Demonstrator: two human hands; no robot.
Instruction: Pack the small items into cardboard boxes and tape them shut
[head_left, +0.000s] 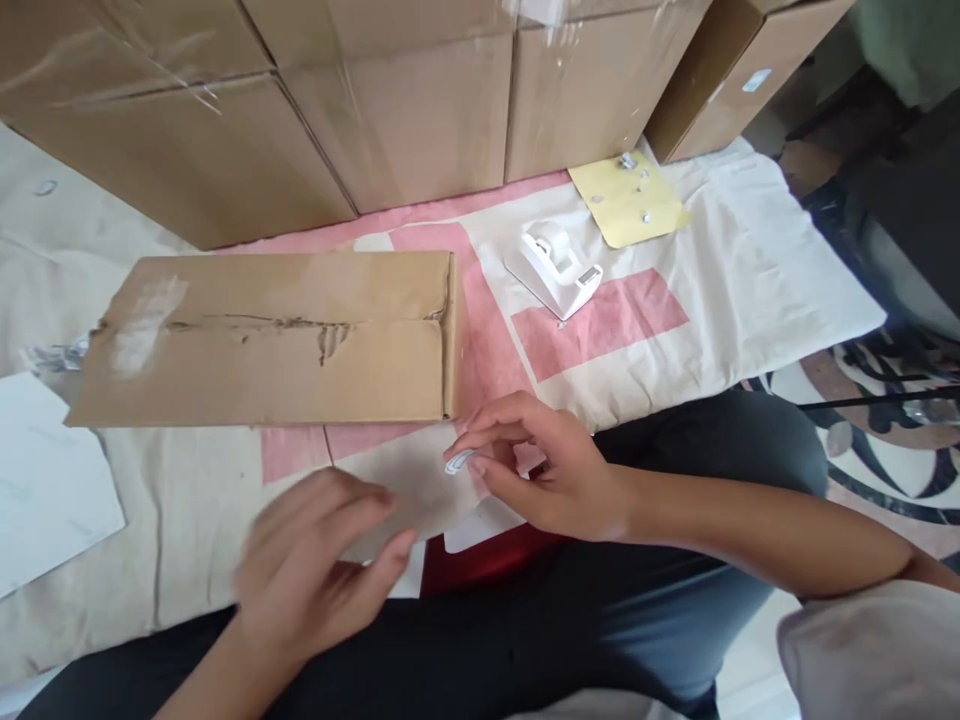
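My right hand (540, 465) pinches a small white paper piece with dark marks (459, 461), perhaps a label, between thumb and fingertips. To the left, my left hand (319, 560) is slightly blurred, with thumb and fingers apart and nothing between them. A cardboard box (285, 375) lies just beyond both hands, its near face scuffed and torn along a seam. A grey sheet (420, 495) lies between the hands, close to my lap.
Large taped cartons (427, 120) line the back. A white tape dispenser (559, 270) stands right of the box, near a yellow sheet (630, 205) with small scraps on it. White paper (52, 490) lies at left on the cloth (720, 270).
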